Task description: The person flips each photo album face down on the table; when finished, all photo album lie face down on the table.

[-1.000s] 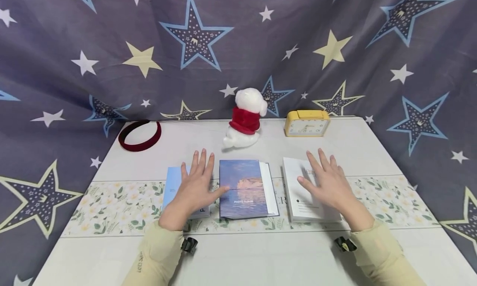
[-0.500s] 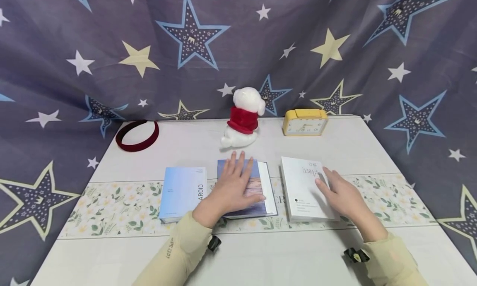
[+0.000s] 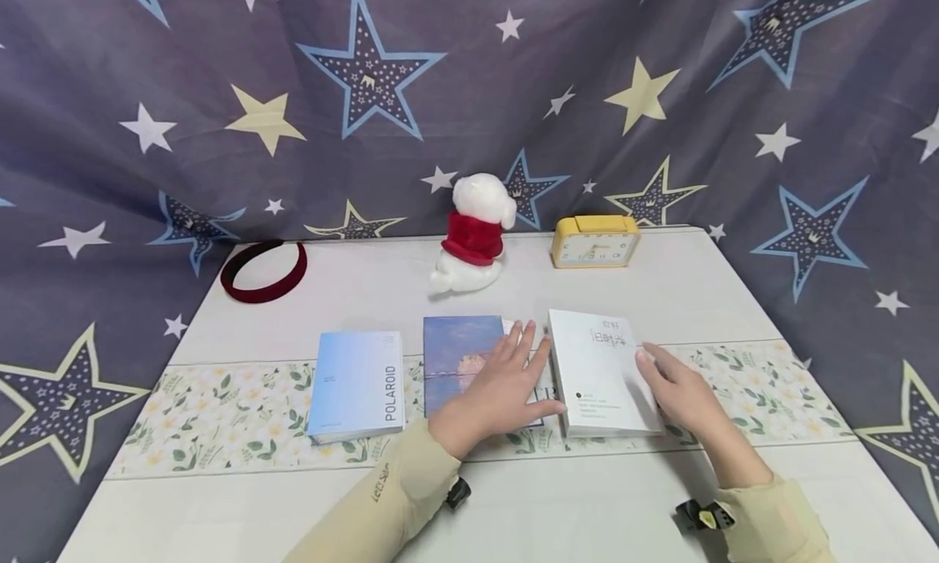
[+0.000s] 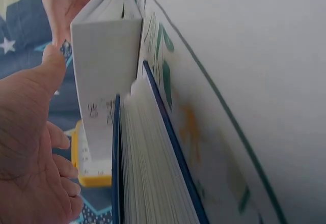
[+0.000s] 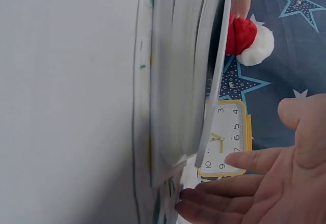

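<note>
My left hand (image 3: 502, 384), fingers spread, is over the right part of a blue photo album (image 3: 458, 347) with a sea-cliff cover. It reaches toward the left edge of a thick white book (image 3: 597, 376); contact is unclear. My right hand (image 3: 678, 392) is at that book's right edge, and in the right wrist view its fingers (image 5: 254, 160) extend alongside the pages (image 5: 186, 81), not curled round them. In the left wrist view the album (image 4: 153, 168) lies below the left hand. A light-blue book marked POLAROID (image 3: 355, 384) lies at the left.
Behind the books sit a dark red headband (image 3: 264, 290), a white plush dog (image 3: 473, 237) in red clothing and a yellow alarm clock (image 3: 596, 243). A floral strip (image 3: 220, 416) crosses the white table (image 3: 257, 514). A star-patterned curtain (image 3: 411, 172) hangs behind.
My left hand has moved right, from the POLAROID book across the album to beside the white book. My right hand has shifted from above the white book to its right edge. The books stay put.
</note>
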Demonstrator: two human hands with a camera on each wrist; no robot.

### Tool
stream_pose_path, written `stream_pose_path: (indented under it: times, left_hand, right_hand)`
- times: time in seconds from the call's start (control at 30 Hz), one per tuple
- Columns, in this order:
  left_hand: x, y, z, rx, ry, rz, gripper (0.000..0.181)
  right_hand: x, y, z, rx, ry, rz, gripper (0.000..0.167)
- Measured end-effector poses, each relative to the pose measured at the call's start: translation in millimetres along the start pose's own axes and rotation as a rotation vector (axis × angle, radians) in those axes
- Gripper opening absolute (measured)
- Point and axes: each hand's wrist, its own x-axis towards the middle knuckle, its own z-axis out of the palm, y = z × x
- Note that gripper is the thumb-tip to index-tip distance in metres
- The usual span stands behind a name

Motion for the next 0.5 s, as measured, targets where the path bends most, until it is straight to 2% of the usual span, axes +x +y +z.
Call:
stream_pose_path:
  times: [0.2,0.33,0.4,0.5]
  left_hand:
    - [8.5,11.8,5.0,0.008,-0.026,0.034,0.092]
    - [11.0,16.4,5.5,0.020,-0.034,0.050,0.092]
    - [11.6,17.5,5.2,0.026,-0.041,0.051,0.092]
    - [12.3,18.9,4.8,0.028,-0.051,0.048,0.092]
  right_hand:
    - [-3.1,-2.6,-0.9,0.035,-0.047,0.089,0.086]
    - [-1.9,-2.7,0.1,0.066,-0.048,0.148,0.093]
    - [2.5,3.7,3.1,0.088,-0.042,0.168,0.095]
    - [16.7,29.0,13.7,0.119,-0.025,0.178,0.101]
